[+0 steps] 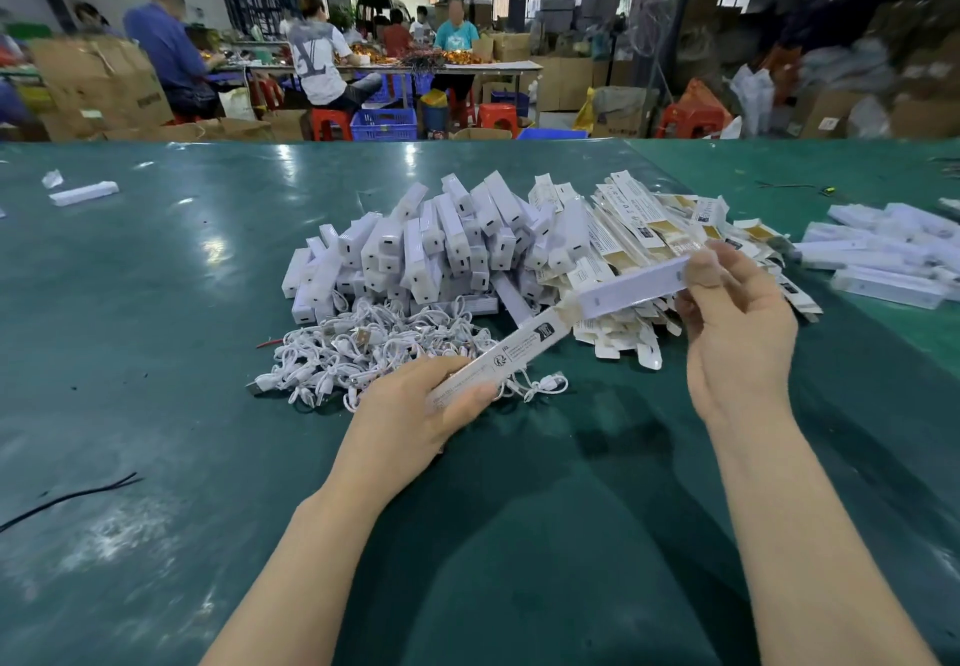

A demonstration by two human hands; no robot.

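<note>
Head view: the left hand (415, 416) grips the near end of a long narrow carton (519, 348), fingers and thumb curled round it, and holds it slanted up to the right above the table. The right hand (737, 333) pinches the far end of a white bar-shaped device (631, 286) between thumb and fingers. The device's other end meets the carton's open mouth, though whether it is inside cannot be told. The two hands are well apart, joined only by carton and device.

Just beyond the left hand lies a tangled heap of white cables (374, 353). Behind it rises a pile of white devices (415, 250), and touching that on the right is a spread of flat cartons (649, 234). Farther right lies a stack of filled packs (883, 255). All rest on a green table (156, 353), where a lone white device (83, 192) lies far left and a black wire (67, 496) near the left edge. Beyond the table, seated workers (311, 42) sit at another bench among cardboard boxes, red stools and a blue crate (384, 125).
</note>
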